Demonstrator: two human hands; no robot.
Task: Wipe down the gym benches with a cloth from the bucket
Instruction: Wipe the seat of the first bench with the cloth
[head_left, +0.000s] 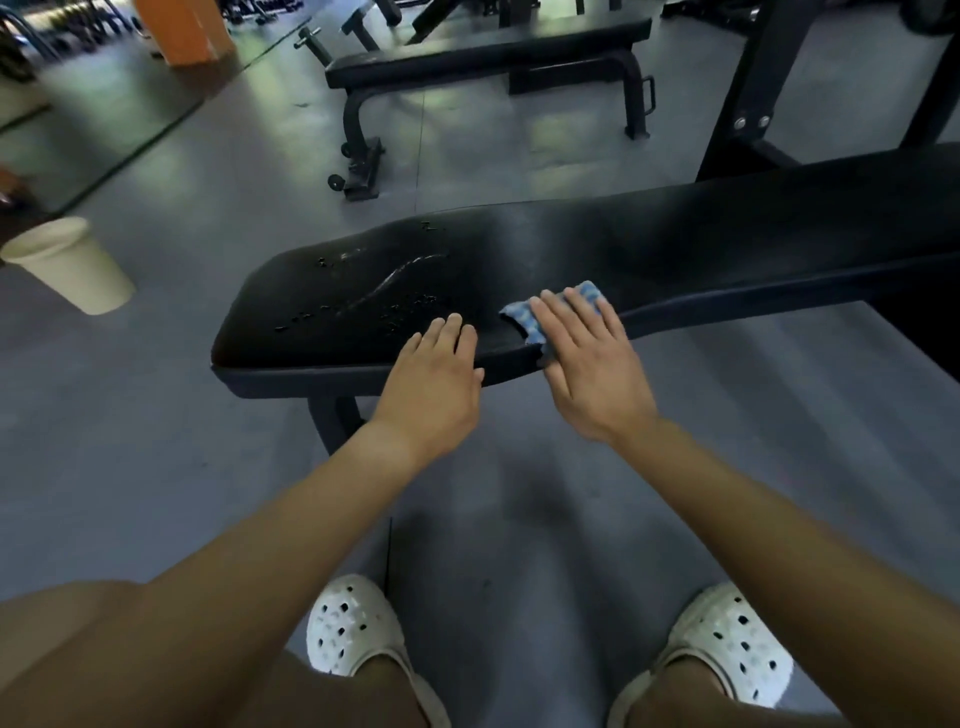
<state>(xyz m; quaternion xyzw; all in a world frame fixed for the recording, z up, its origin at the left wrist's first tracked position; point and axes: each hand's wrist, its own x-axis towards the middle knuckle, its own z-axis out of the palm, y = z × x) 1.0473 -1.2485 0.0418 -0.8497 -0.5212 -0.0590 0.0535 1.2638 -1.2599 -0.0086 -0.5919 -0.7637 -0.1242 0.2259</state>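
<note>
Grey rubber gym flooring fills the head view, and across it from left to right runs the black padded surface (675, 244) of the nearest bench. The blue patterned cloth (522, 318) lies on this surface at its near edge, roughly midway along the part in view. The right hand (587, 364) lies flat on top of it, fingers (561, 317) straight and close together, so the palm presses the cloth down rather than gripping it. That hold suits a broad sliding wipe.

The left hand (436, 374) rests just left of the cloth on the bare padding, fingers (452, 332) straight and together and holding nothing. It probably steadies the person leaning over the bench. Water droplets (384, 291) and a wet streak sit on the left end, so that part looks already wetted, while the right stretch looks dry.

A cream bucket (67, 265) stands on the floor to the left, well apart from the bench yet near enough to reach for rinsing. A second bench (488, 52) waits farther back. White clogs (353, 623) show near the bottom.
</note>
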